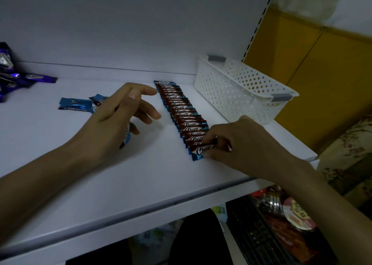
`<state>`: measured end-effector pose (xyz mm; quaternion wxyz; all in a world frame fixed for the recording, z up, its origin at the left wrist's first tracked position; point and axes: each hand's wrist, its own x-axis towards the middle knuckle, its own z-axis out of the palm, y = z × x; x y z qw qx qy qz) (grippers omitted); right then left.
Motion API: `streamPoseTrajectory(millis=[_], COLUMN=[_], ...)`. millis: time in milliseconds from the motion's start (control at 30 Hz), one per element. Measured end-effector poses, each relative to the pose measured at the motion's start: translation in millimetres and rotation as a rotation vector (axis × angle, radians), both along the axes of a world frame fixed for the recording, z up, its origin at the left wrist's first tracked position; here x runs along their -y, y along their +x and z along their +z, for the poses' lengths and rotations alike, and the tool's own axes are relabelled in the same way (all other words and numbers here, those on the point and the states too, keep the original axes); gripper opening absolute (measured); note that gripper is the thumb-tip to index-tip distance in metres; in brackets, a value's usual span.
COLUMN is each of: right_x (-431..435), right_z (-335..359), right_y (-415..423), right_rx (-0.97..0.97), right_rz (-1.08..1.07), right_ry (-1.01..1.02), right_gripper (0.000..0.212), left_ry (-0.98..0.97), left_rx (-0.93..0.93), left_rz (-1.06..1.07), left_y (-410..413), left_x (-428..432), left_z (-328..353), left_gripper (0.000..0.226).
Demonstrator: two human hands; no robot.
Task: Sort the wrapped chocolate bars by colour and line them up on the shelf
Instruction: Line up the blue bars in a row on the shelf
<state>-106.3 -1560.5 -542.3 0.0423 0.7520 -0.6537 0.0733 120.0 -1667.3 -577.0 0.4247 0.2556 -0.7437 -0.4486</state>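
Pinching front Choco bar (201, 149), R fingers (211, 137) curled; L fingers (141, 89) loosely spread, hold unclear

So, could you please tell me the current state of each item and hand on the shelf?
row of blue bars: lined up, overlapping.
front bar: pinched by right hand.
left hand: fingers relaxed over a blue wrapper; grip unclear.
loose blue bars: unsorted, lying flat.
purple bars: heaped at left.
basket: upright, contents not visible.

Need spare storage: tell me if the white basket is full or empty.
Apparently empty: the basket shows nothing inside, though its bottom is partly hidden.
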Motion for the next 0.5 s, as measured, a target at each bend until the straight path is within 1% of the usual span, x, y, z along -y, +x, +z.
streamPoseTrajectory(millis=[67,133,267,333,433,500], right_x=[-1.0,-1.5,5.9,14.5,32.1,42.6], right_z=[0.6,0.9,-1.3,-1.7,-2.3,-2.3], right_y=[2.4,7.3,29.9,50.6,80.8,93.8], right_rx=[0.037,0.113,0.443,0.534,0.605,0.701], right_rz=[-0.013,-0.019,0.046,0.105,0.186,0.232], right_ry=[-0.025,-0.078,-0.089,-0.095,-0.044,-0.001], right_gripper=[0.034,0.033,0.025,0.021,0.023,0.018], left_ry=[-0.001,0.011,0.100,0.149,0.249,0.303], left_rx=[0.003,-0.003,-0.096,-0.143,-0.236,-0.304], left_rz=[-0.006,-0.025,-0.081,-0.112,-0.182,-0.205], left_y=[-0.5,-0.4,-1.6,-2.5,-0.3,2.3], left_x=[-0.2,0.1,0.6,-0.7,-2.7,-2.7], left_z=[-0.6,-0.1,1.2,2.3,6.1,9.0], left_gripper=[0.034,0.037,0.048,0.055,0.062,0.063])
